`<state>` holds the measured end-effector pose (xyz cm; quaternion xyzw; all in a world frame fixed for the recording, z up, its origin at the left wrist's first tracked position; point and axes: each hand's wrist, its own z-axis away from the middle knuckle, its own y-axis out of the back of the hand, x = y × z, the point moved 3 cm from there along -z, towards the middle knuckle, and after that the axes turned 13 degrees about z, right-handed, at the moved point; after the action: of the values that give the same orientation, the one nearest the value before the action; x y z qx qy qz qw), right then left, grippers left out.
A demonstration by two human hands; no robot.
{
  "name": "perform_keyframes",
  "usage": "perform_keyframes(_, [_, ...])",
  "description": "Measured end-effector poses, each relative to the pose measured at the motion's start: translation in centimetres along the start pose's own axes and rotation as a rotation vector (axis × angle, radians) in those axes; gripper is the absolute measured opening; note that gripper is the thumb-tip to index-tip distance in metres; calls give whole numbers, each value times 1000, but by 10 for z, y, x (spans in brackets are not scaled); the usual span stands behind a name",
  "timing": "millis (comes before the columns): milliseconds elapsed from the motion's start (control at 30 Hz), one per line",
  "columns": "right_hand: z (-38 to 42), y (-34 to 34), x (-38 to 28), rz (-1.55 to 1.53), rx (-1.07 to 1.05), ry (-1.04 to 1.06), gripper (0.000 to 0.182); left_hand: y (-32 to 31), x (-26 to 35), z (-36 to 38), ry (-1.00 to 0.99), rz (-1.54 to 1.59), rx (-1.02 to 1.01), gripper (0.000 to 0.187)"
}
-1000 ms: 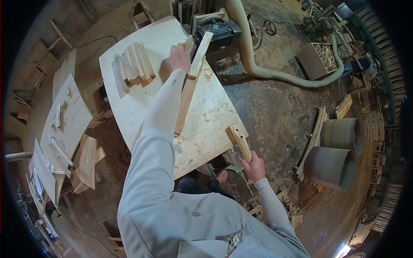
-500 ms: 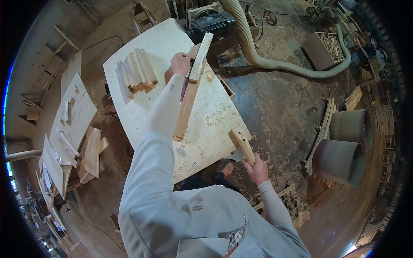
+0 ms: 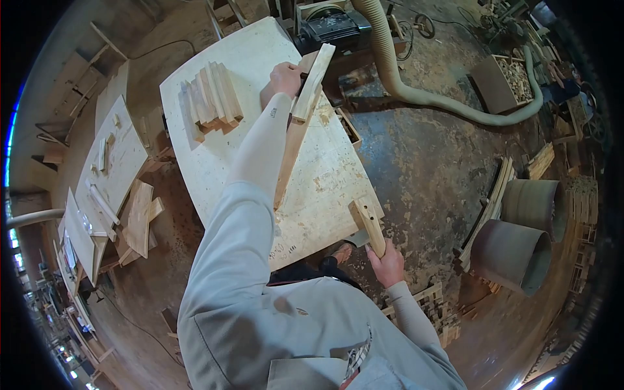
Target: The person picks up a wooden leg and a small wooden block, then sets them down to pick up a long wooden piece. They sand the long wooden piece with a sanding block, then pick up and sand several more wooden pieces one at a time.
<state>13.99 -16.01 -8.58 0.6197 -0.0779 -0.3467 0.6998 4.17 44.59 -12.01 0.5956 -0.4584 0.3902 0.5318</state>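
My left hand (image 3: pixel 286 79) is at the far side of the pale tabletop (image 3: pixel 325 182), its fingers curled against the end of a long upright wooden board (image 3: pixel 296 146). Whatever those fingers grip is hidden. A lighter wooden strip (image 3: pixel 314 84) runs along the top of the board, just right of that hand. Near the table's front right corner, my right hand (image 3: pixel 388 263) is closed round the lower end of a wooden piece with dark holes (image 3: pixel 370 224). The piece's other end lies over the table corner. Left of my left hand, several wooden pieces (image 3: pixel 211 97) lie side by side.
A dark motor (image 3: pixel 331 31) stands beyond the table, with a ribbed hose (image 3: pixel 448 110) curving right to a box of wood offcuts (image 3: pixel 497 84). Two drums (image 3: pixel 510 255) stand at the right. Leftward is another worktable (image 3: pixel 127 153) with boards. A person (image 3: pixel 564 84) is far right.
The whole view has shifted slightly. My left hand has edged along the far end of the board, and the wooden piece in my right hand has turned slightly more in line with my forearm.
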Motion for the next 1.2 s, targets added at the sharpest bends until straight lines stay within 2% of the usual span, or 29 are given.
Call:
perform_keyframes(300, [-5,-21,11,15,-11,-14,39,-1,3,2,-63,-27,63,21])
perform_keyframes(533, [-9,-35,17,-9,86,42,40,-1,7,-1,-139,-49,95,22])
perform_keyframes(667, [-12,-51,30,23,63,19,42,2,15,6,-175,19,81,21])
perform_keyframes(1200, [-9,-53,29,-58,144,51,46,0,12,6,-269,-33,115,19])
